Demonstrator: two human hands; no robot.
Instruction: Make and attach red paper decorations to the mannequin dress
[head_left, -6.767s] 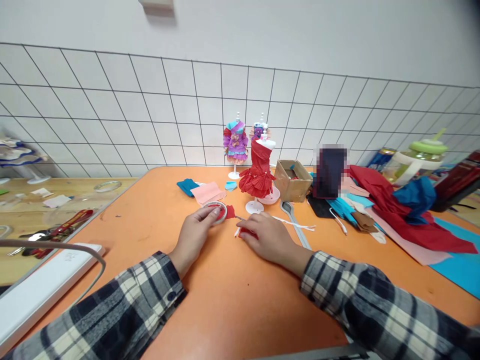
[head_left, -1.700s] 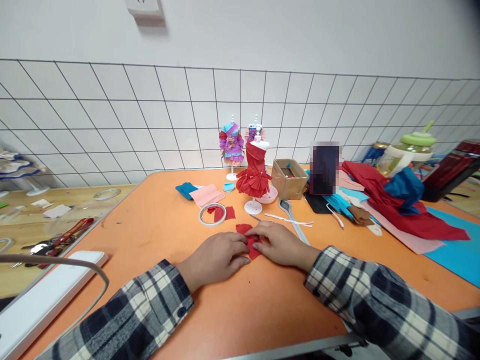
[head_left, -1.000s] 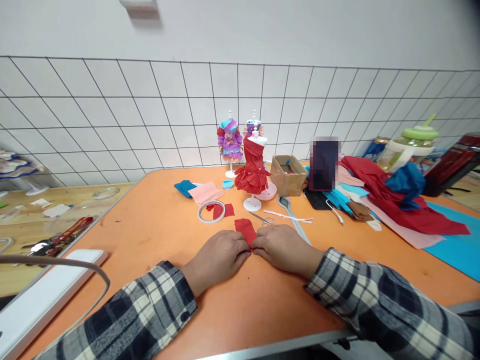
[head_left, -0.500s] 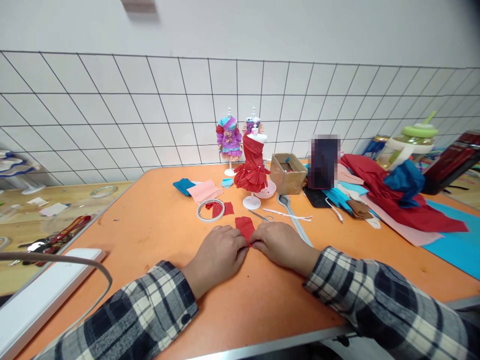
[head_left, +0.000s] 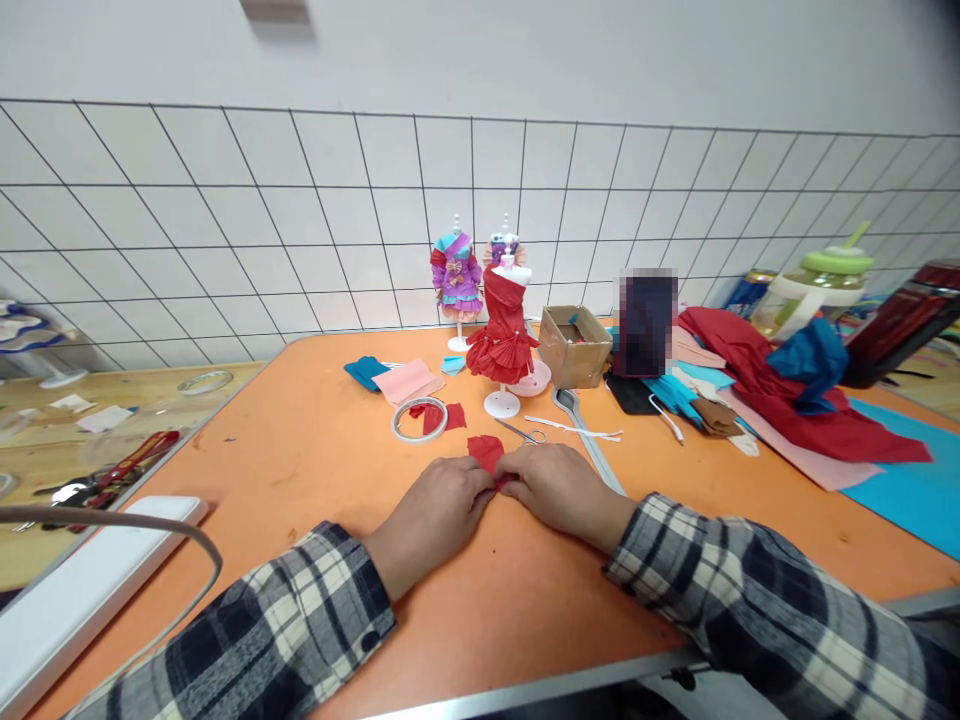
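Note:
A small piece of red crepe paper [head_left: 486, 452] lies on the orange table, its near end pinched between both hands. My left hand [head_left: 441, 505] closes its thumb and fingers on the paper's left side. From the right, my right hand [head_left: 559, 485] grips the same near edge, its fingertips almost meeting the left ones. Just beyond the hands are a small pair of scissors [head_left: 525, 432], a roll of tape [head_left: 419, 420] and more red scraps [head_left: 452, 416]. Behind them stands a miniature dress form in a ruffled red dress [head_left: 501, 325].
Two more dressed forms, one in a purple outfit [head_left: 457, 275], stand by the tiled wall. A cardboard box [head_left: 575, 347], a pixelated phone-like object [head_left: 645, 322] and piled coloured paper [head_left: 795, 400] fill the right. A white power strip [head_left: 97, 600] with a cable lies left.
My hands stay together on the red paper, with slight finger movement. Less of the paper shows beyond the fingers. The whole view has shifted very slightly.

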